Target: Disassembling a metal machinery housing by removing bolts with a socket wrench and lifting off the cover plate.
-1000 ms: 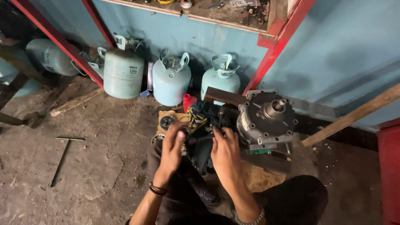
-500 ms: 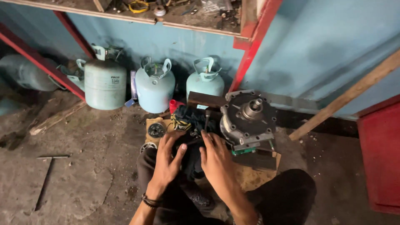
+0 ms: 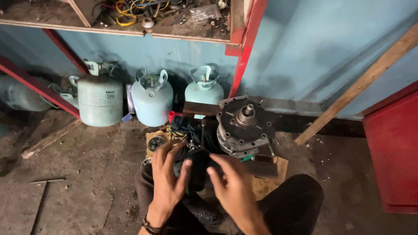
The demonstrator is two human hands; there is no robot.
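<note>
Both my hands hold a dark round part [image 3: 198, 167] low in the head view, over my lap. My left hand [image 3: 167, 176] wraps its left side with the thumb on its face. My right hand [image 3: 233, 187] grips its right edge with the fingers curled. Just beyond the hands stands a grey metal compressor body [image 3: 244, 127] with a central shaft pointing up, resting on a block. Dark cloth and tangled small parts [image 3: 187, 128] lie between the compressor and a small round gauge-like piece [image 3: 156, 141].
Three pale green gas cylinders [image 3: 151, 101] stand against the blue wall, the largest cylinder [image 3: 99, 100] at left. A shelf with coloured wires [image 3: 143, 11] hangs above. A red post [image 3: 244, 48], a leaning wooden batten [image 3: 361, 82], a red panel [image 3: 392, 152] and a T-shaped metal tool [image 3: 43, 191] on the floor.
My head has moved closer and slightly right, so the scene looks larger. Both hands have drawn back toward me with the dark part between them.
</note>
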